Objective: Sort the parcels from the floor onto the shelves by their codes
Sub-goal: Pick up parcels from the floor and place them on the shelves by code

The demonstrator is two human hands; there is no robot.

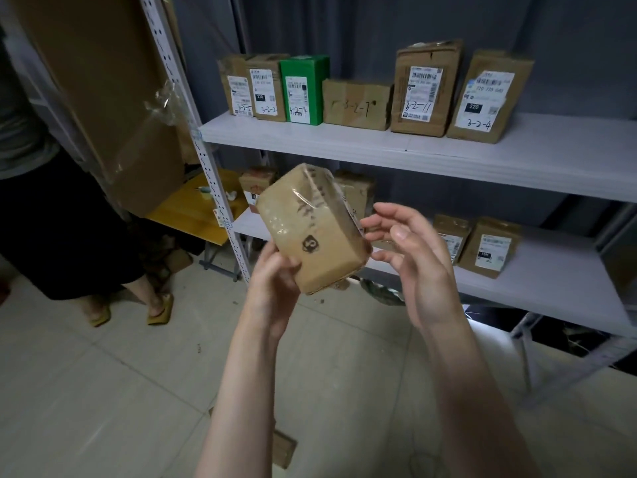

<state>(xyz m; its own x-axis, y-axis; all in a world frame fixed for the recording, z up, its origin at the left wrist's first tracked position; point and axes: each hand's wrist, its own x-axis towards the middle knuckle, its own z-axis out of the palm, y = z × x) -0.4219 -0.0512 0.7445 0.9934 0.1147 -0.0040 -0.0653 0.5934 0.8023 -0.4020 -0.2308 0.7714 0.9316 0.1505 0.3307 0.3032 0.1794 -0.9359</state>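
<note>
A small brown cardboard parcel point(310, 229), wrapped in clear tape with a round black stamp on its face, is held up tilted in front of the shelves. My left hand point(275, 281) grips its lower left corner from below. Just right of the parcel is my right hand point(410, 250), fingers spread, fingertips at or near its right edge. The upper shelf point(482, 157) carries several coded parcels, among them a green box point(303, 89) and a box marked 3-2-4 point(487, 98). The lower shelf point(551, 281) holds a few more parcels point(489, 246).
A person in sandals point(103, 236) stands at the left beside a tall leaning cardboard sheet point(103, 98). A perforated shelf upright point(206, 160) runs down left of the shelves, with a yellow low table point(193, 208) behind it. A cardboard scrap point(284, 446) lies on the tiled floor.
</note>
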